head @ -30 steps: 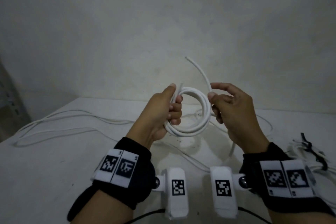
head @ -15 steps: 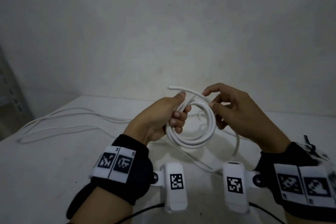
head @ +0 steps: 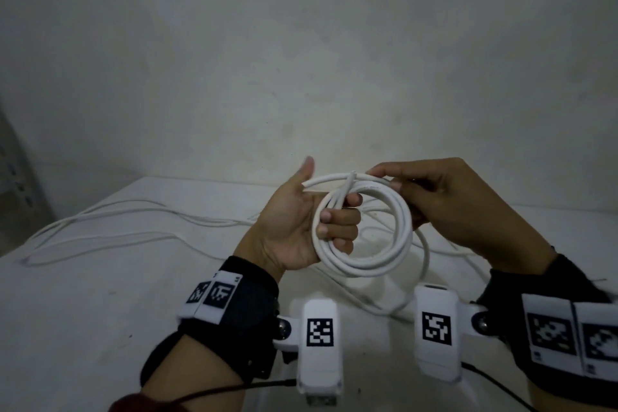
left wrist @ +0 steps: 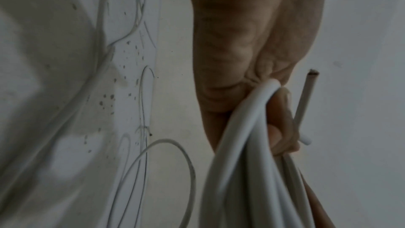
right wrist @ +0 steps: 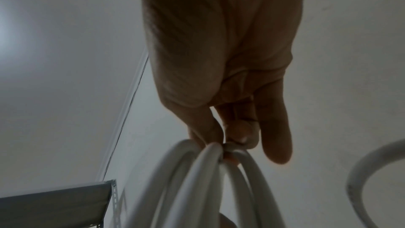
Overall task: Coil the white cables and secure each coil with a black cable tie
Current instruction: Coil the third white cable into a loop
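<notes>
1. Since half a second ago the free cable end (head: 309, 181) has been brought down across the top of the coil, and the left thumb, which lay against the loops, now stands lifted clear of them.
2. The left hand (head: 294, 227) grasps the white cable coil (head: 363, 261) with its fingers (head: 337, 221) curled through the loops from behind, holding it upright above the white table (head: 100, 311).
3. The right hand (head: 448, 207) pinches the upper strands of the coil between thumb and forefinger (the right wrist view shows the fingertips (right wrist: 241, 134) closed on the bundle).
4. In the left wrist view the cut end (left wrist: 305, 107) pokes out past the gripping fingers, its core just visible.
5. A trailing length of the same cable (head: 424, 254) drops from the right side of the coil towards the table.
6. More loose white cables (head: 110, 227) lie spread over the left part of the table, well apart from the hands.
7. A grey metal shelf (right wrist: 57, 205) shows in the right wrist view, beside the wall.
</notes>
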